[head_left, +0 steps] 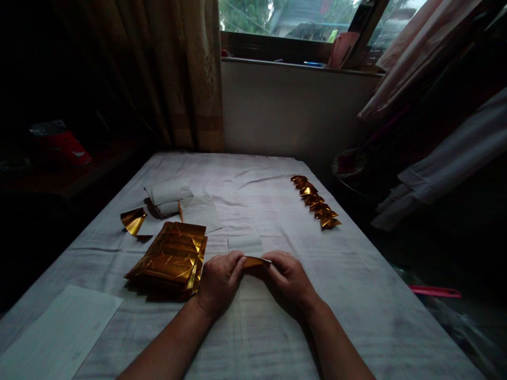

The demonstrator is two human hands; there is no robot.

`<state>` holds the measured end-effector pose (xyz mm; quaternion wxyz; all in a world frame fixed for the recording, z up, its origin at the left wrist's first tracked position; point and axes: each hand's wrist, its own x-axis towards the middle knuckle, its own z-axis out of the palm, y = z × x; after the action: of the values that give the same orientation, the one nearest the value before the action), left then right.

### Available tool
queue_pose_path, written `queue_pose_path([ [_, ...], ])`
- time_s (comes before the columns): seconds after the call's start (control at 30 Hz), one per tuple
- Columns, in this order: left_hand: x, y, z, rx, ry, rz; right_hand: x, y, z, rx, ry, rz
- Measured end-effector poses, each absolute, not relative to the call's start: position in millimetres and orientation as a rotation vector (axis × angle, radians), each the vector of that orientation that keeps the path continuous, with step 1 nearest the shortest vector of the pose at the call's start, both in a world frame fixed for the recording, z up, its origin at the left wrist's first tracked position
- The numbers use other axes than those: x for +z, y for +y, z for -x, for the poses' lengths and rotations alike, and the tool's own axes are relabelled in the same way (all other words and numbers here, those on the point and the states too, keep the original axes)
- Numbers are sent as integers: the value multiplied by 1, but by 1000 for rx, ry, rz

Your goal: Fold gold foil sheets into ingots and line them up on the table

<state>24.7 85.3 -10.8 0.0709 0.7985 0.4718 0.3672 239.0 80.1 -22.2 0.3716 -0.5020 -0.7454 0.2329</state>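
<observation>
Both my hands pinch a curved sheet of gold foil paper [255, 262] between them, low over the middle of the cloth-covered table. My left hand [222, 277] grips its left end and my right hand [291, 277] its right end. Just behind the sheet lies a pale piece of paper [244, 243]. A thick stack of creased gold foil sheets [170, 258] sits close beside my left hand. Along the table's right edge runs a row of folded gold foil pieces [316, 203]. My fingertips partly hide the ends of the held sheet.
Loose papers [170, 192] and a curled gold strip [134, 221] lie at the back left. A white sheet [59, 332] lies at the front left. Curtain [186, 68], wall and window bound the far side; clothes [443, 158] hang at the right.
</observation>
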Motion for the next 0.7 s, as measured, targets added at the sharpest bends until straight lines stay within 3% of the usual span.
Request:
queue_pose_path([
  [0.13,-15,84,-26,1117,1406,-2266,-22,79,-237,741,-1802,1347],
  [0.4,-28,95,-21,1057,1600,-2342,-19,85,-222,388,-1926,1566],
  [0.7,-31,98,-20,940,1632,-2298,2,95,-215,478,-1984,1857],
])
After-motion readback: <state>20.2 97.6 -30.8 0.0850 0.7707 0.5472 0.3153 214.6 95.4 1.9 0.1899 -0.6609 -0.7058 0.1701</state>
